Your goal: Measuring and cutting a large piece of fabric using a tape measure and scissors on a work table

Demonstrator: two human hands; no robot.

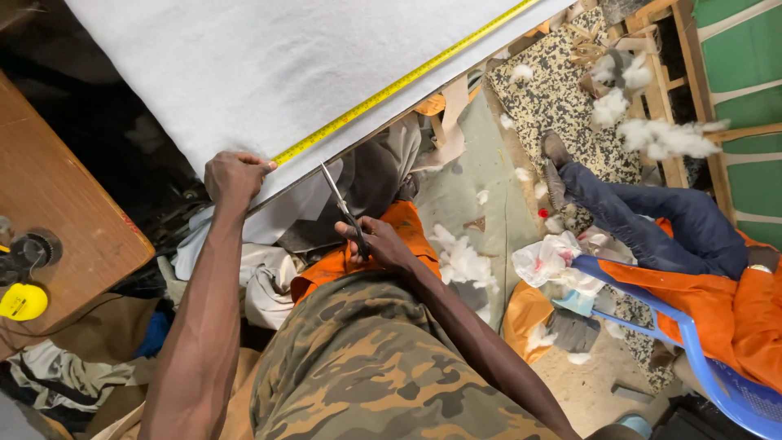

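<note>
Left hand (234,177) pins white cloth (269,65) edge beside tape measure (399,81), grip flat. Right hand (379,243) grip closed on scissors (344,210), blades at cloth edge; open room below.

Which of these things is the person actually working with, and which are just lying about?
In use:
- white fabric sheet
- yellow tape measure, pinned by the left hand
- scissors in the right hand

Lying about:
- stuffing tufts
- yellow tape case
- blue plastic chair
</note>
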